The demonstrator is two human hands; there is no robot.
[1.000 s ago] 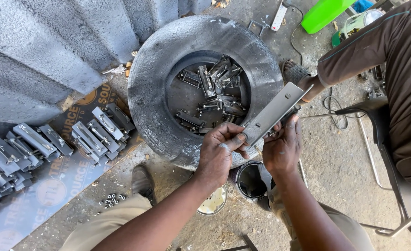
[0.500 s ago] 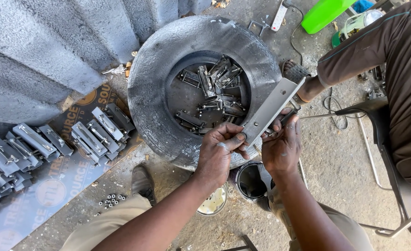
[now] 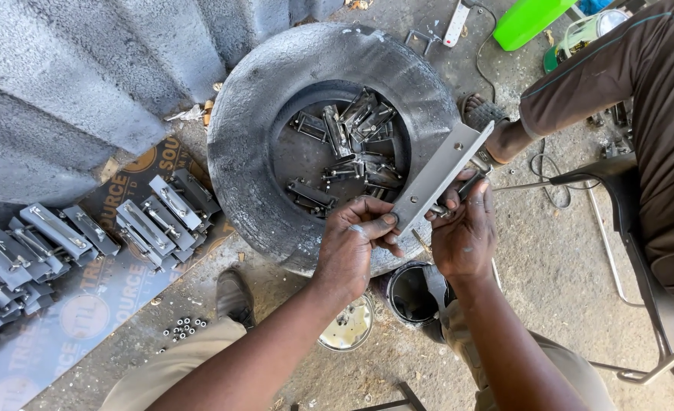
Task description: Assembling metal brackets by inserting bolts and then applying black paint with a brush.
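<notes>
**Flat bar held over the tyre rim, both hands at its lower end**

I hold the grey metal bar at its lower end; its long axis runs from that end up and away to the right, the free end pointing toward the sandalled foot of the person seated beyond the tyre; my left hand is closed on the lower end, thumb pressed flat on the bar's face; my right hand is closed just beside it, on the side away from the tyre's centre, around the bar's edge and a dark part behind it; both grips sit below the bar's middle, the left nearer the end; the bar crosses the tyre's near-right rim, above the loose metal brackets in the tyre's hollow.

Hidden: the bar's back face; the dark part under my right fingers, too covered to identify; whether the bar touches the tyre.
</notes>
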